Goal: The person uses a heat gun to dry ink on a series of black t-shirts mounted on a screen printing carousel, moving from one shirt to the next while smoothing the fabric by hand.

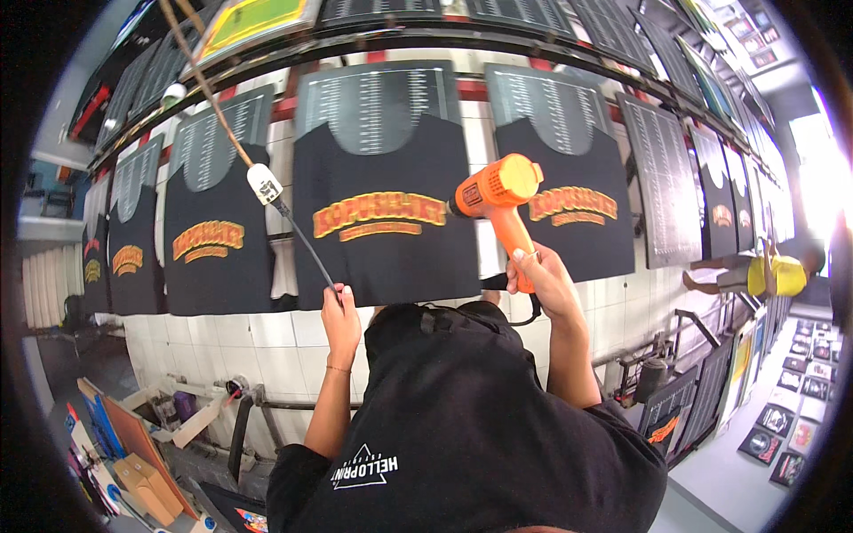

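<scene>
White floor tiles (293, 355) are showing below the boards and around the person. A long dark rail (480, 34) is running across the back. The person's black shirt (471, 426) is filling the low middle, with a white mark showing on it. Gray boards with white lines are making a row, and the middle board (378, 93) is peeking out through the neck of a black top. Tops like this are covering many of the boards. The middle top (382, 266) is lying flat, with red and yellow letters making a curve. The left top (218, 275) and the right top (573, 249) are showing the same kind of letters. Far to the right, another person (786, 275) in yellow is standing by the row.

The orange blower (508, 209) is sitting in the right hand (553, 282), in front of the gap between the middle top and the right top. Its black nose is pointing left, at the end of the middle letters; I cannot tell if it is touching. The right fingers are wrapping around the handle.

The left hand (340, 315) is reaching up by the low edge of the middle top. Its thumb and fingers are pinching the low end of a black cord (308, 246). The cord is slanting up to a white socket (265, 184), which is hanging from a brown line (214, 100).
</scene>
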Available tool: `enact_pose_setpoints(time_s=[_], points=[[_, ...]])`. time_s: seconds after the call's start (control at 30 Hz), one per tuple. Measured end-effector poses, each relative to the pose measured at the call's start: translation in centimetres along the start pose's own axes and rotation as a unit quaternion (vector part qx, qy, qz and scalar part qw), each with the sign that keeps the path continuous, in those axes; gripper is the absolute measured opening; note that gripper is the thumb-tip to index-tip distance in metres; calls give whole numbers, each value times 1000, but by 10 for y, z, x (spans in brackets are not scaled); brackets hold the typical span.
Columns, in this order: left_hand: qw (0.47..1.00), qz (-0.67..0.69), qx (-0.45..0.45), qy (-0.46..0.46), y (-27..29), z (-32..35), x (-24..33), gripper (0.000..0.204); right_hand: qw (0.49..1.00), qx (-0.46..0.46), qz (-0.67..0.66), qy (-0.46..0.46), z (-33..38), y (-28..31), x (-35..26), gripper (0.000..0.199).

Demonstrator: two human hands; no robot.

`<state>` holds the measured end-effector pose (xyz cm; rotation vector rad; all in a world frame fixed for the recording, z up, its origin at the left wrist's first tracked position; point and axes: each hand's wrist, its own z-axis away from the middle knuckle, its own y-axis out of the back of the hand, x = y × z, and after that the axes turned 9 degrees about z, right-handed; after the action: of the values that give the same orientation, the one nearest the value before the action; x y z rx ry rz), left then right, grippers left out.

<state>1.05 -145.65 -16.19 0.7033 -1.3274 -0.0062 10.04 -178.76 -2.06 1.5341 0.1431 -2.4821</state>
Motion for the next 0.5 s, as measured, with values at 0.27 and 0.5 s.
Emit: enact_pose_setpoints(time_s=[0.27, 0.5], points=[[997, -67, 20, -37, -133, 54, 64, 24, 998, 30, 49, -28, 25, 185, 18, 30], [965, -191, 145, -109, -188, 44, 67, 28, 988, -76, 133, -5, -2, 232, -1, 38]])
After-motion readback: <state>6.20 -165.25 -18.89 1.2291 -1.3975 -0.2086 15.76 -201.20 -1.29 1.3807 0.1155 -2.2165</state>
